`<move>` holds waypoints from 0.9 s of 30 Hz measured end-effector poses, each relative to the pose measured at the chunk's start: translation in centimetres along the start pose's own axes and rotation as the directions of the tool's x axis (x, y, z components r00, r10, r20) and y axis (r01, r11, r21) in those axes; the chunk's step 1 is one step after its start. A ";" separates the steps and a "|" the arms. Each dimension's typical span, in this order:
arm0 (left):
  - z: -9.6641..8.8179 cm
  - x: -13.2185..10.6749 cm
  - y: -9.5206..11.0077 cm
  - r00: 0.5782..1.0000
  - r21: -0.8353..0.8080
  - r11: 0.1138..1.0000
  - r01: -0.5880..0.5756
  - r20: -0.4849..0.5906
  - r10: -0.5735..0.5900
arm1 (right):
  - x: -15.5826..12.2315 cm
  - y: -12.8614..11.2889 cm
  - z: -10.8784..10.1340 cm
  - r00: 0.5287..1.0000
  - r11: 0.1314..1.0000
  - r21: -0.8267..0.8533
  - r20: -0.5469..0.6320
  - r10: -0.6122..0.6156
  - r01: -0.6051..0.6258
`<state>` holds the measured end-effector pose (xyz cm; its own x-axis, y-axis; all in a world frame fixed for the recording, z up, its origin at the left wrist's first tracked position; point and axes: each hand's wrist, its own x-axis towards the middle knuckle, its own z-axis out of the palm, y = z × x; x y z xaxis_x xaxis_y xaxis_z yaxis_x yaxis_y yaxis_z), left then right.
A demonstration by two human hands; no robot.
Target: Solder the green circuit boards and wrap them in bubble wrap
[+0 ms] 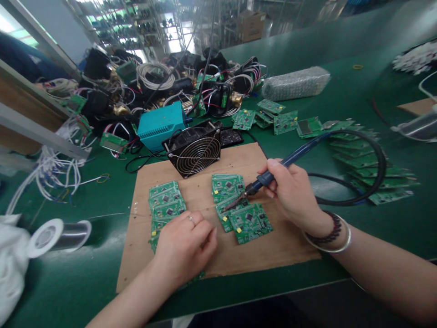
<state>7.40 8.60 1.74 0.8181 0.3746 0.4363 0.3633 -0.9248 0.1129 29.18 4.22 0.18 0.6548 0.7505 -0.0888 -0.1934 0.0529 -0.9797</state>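
My right hand (290, 189) grips the blue handle of a soldering iron (285, 161), whose tip slants down-left over a green circuit board (227, 212). Another board (252, 223) overlaps that one in front, and one more group lies just behind. My left hand (187, 246) is closed, fingers curled, above the cardboard. Thin solder wire (109, 214) runs from a spool (68, 235) at left towards this hand; its end is hidden by the fingers. A column of overlapping boards (167, 198) lies beside and partly beneath my left hand.
A brown cardboard sheet (136, 255) covers the green table. Behind it stand a black fan (196, 152) and a teal box (162, 123). Tangled cables and parts (157, 77) fill the back. More boards (372, 164) and the iron's looped cord (380, 155) lie at right.
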 end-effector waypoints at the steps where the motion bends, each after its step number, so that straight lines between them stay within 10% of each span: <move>1: 0.0 0.0 0.0 1.000 0.000 1.000 0.000 -0.004 0.000 | 0.0 -0.1 0.0 1.000 1.000 -0.001 0.001 -0.002 0.002; 27: 0.1 -0.2 0.0 1.000 -0.013 1.000 0.012 0.006 -0.012 | 0.2 -0.1 0.0 0.999 1.000 0.013 -0.030 -0.017 0.017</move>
<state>7.27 8.53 1.59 0.8162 0.3860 0.4299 0.3672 -0.9210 0.1297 29.32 4.36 0.23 0.6797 0.7294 -0.0778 -0.1914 0.0739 -0.9787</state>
